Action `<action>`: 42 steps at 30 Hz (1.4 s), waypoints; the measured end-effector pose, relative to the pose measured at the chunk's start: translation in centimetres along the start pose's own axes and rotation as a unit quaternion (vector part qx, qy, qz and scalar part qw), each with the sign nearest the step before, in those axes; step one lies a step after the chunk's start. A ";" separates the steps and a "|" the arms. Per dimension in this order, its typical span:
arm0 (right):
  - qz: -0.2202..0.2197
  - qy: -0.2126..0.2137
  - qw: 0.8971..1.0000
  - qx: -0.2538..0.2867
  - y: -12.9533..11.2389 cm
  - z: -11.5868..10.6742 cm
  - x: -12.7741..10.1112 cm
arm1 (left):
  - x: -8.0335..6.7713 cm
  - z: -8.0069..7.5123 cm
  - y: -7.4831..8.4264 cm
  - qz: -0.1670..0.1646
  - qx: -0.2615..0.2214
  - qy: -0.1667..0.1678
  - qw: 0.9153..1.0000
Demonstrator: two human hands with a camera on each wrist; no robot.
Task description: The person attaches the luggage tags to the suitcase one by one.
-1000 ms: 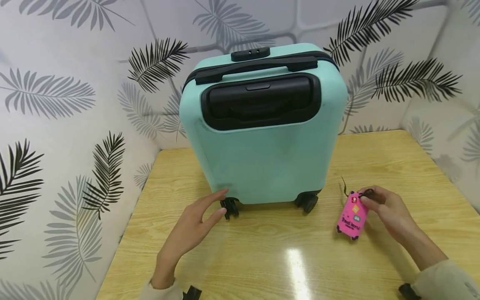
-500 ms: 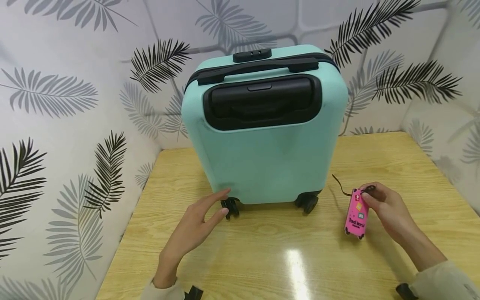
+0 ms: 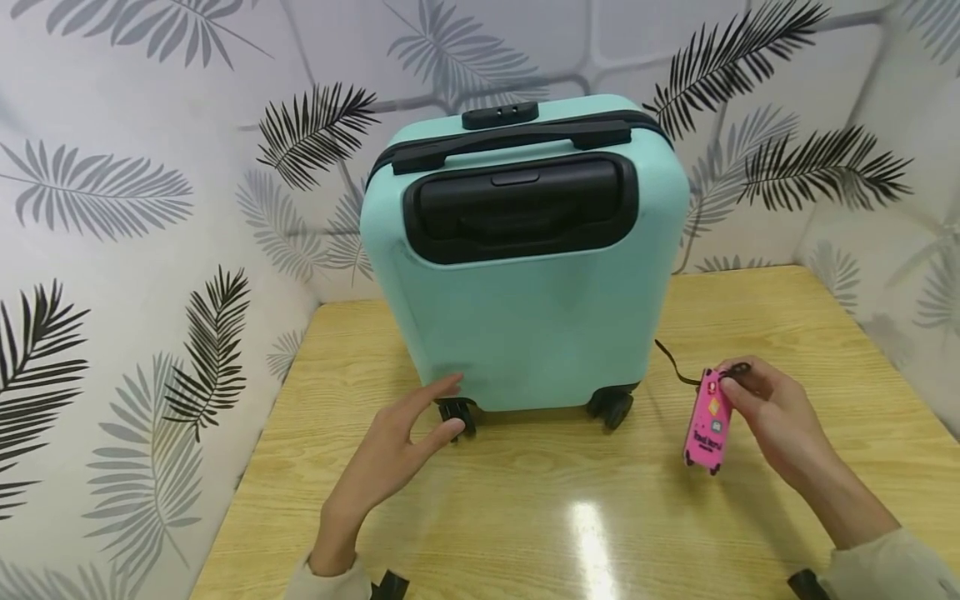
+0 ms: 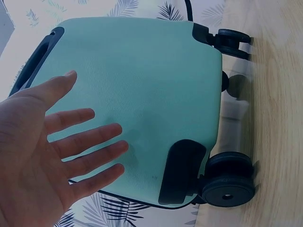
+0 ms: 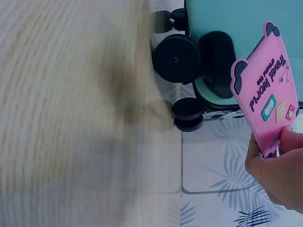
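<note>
A mint-green suitcase (image 3: 525, 333) stands upright on its black wheels (image 3: 618, 408), its black pull handle (image 3: 519, 200) tucked into the recess near the top. My right hand (image 3: 780, 412) pinches a pink luggage tag (image 3: 708, 421) at its strap end, thumb on the front. In the right wrist view the tag (image 5: 267, 90) shows "Travel World" lettering and small coloured badges. A thin black strap (image 3: 675, 364) trails from it toward the suitcase. My left hand (image 3: 386, 450) has spread, straight fingers and holds nothing, close before the suitcase's lower left corner and wheel.
The suitcase stands on a wood-grain table (image 3: 487, 508), whose far edge meets a leaf-patterned wall (image 3: 150, 250). A black carry handle (image 3: 517, 140) and a combination lock (image 3: 500, 115) sit on top of the suitcase.
My right hand has lifted the luggage tag slightly and turned it more upright; its loose strap has swung left toward the suitcase. My left hand stays nearly in place.
</note>
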State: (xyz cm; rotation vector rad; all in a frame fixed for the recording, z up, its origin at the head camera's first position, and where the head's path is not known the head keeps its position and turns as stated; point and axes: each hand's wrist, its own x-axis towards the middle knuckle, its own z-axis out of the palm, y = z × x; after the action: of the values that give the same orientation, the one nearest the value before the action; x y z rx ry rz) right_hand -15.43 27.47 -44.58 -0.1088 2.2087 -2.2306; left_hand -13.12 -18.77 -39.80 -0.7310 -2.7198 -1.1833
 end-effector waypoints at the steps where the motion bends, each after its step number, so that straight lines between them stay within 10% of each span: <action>1: -0.004 0.003 1.000 0.003 -0.2 0.1 -0.1 | 0.0 0.0 0.0 0.002 0.001 0.000 1.000; 29: -0.129 0.042 0.987 0.086 -4.9 2.5 -1.6 | 2.4 -0.2 2.6 0.093 -0.014 0.025 0.995; 42: -0.224 0.036 0.965 0.134 -7.9 3.7 -2.3 | 3.8 -1.0 3.6 0.141 -0.011 0.061 0.988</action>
State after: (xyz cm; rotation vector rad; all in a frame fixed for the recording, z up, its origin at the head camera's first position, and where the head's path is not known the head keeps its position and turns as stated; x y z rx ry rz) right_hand -12.53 24.00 -36.76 -0.5873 2.0497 -2.7785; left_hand -14.93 -15.89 -35.74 -0.9740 -2.4093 -1.1527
